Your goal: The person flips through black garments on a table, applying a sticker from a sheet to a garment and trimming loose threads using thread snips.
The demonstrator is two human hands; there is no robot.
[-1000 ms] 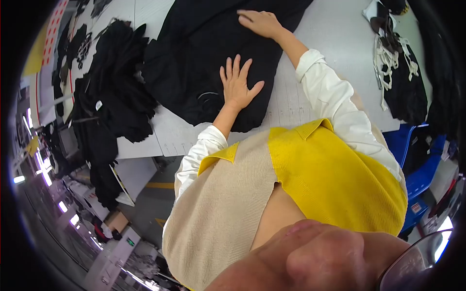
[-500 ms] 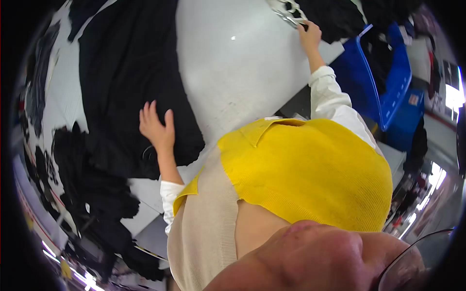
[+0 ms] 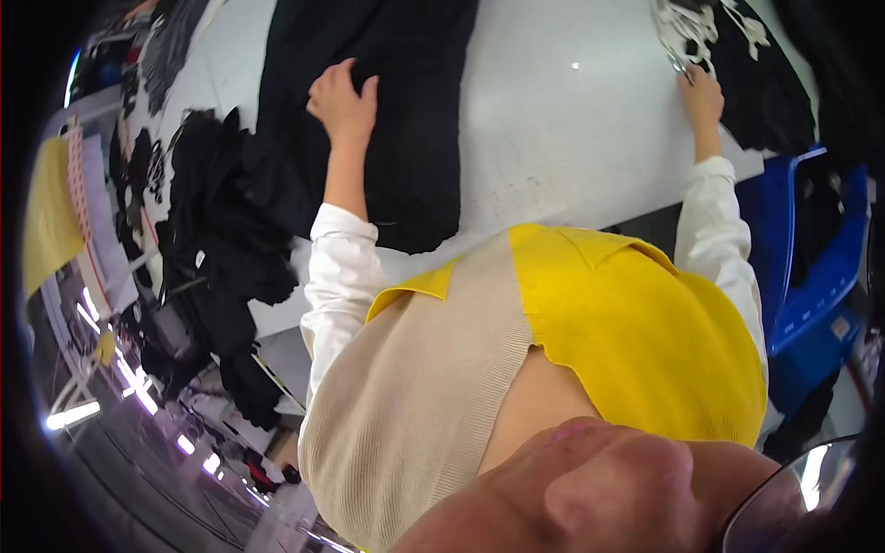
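My left hand (image 3: 345, 106) lies on a long piece of black cloth (image 3: 406, 157), palm down, thumb held away from the fingers. The cloth is spread over the white tabletop (image 3: 553, 129). Farther right, my right hand (image 3: 702, 97) has its fingers closed around the end of a small silver metal tool (image 3: 680, 64); its exact kind is hard to make out. White cords or strips (image 3: 687, 28) lie against the tool, beside more black cloth (image 3: 761, 101).
Crumpled black fabric (image 3: 217, 212) is heaped at the left edge of the table. A blue plastic basket (image 3: 816, 304) with dark cloth inside stands at the right, close to my right arm. Grey cloth (image 3: 175, 41) lies at the far left.
The view has swung, so everything sits farther right. My left hand has slid farther up the black cloth, away from its near edge. My right hand remains at the metal tool.
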